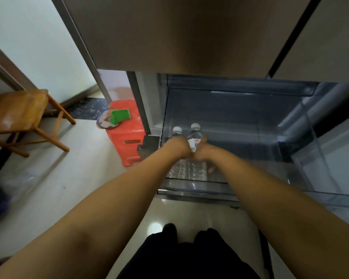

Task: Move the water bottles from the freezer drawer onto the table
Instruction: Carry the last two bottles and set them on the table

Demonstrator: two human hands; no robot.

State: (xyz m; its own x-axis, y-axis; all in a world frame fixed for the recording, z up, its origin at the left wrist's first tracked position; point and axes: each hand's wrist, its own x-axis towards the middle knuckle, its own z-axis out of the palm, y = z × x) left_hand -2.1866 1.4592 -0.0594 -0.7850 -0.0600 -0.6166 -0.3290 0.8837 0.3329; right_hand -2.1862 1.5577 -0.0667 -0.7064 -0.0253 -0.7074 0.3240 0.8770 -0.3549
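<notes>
Both arms reach down into the open freezer drawer (240, 125), hands side by side at its front left corner. Left hand (176, 147) wraps the left water bottle (177, 132) around the body; white cap sticks out above the knuckles. Right hand (207, 153) wraps the right water bottle (195, 135), the one with the red-and-white label, fingers curled around its far side. Both bottles stand upright, touching or nearly so, bases down inside the drawer near its front wall; can't tell if either base has left the drawer floor. The two hands touch each other at the wrists. Drawer is clear plastic, pulled out under the closed fridge door (189, 33). Left of the fridge, on the floor: a red plastic stool (127, 135) carrying a round plate (105, 121) with a green sponge (120, 115) on it. Further left, a wooden chair (18, 111) near the wall. Table isn't in view.
</notes>
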